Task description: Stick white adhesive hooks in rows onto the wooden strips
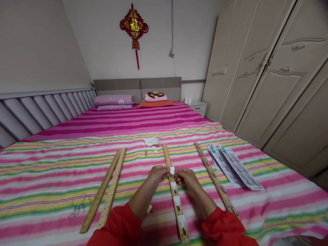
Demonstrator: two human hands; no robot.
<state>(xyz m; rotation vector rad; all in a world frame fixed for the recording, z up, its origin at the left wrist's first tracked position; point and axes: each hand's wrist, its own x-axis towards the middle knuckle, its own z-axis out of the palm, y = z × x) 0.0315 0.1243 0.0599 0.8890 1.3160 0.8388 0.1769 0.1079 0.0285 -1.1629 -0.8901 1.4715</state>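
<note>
My left hand (158, 173) and my right hand (187, 176) meet over the middle wooden strip (166, 153), fingers pinched on either side of a small white hook (172, 170). That hook is at or just above the strip; whether it touches the wood I cannot tell. Below it, nearer to me, three more white hooks sit in a row along the same strip, the closest being a white hook (181, 221) by the near end. The strip has small holes along its length and lies on a striped sheet (143, 184).
Two bare perforated strips (112, 186) lie to the left, near a tangle of thin strands (80, 205). On the right are a strip with metal hooks (214, 177) and blister packs (234, 167). Beyond my hands are paper scraps (153, 140). Wardrobes (271, 82) stand at right.
</note>
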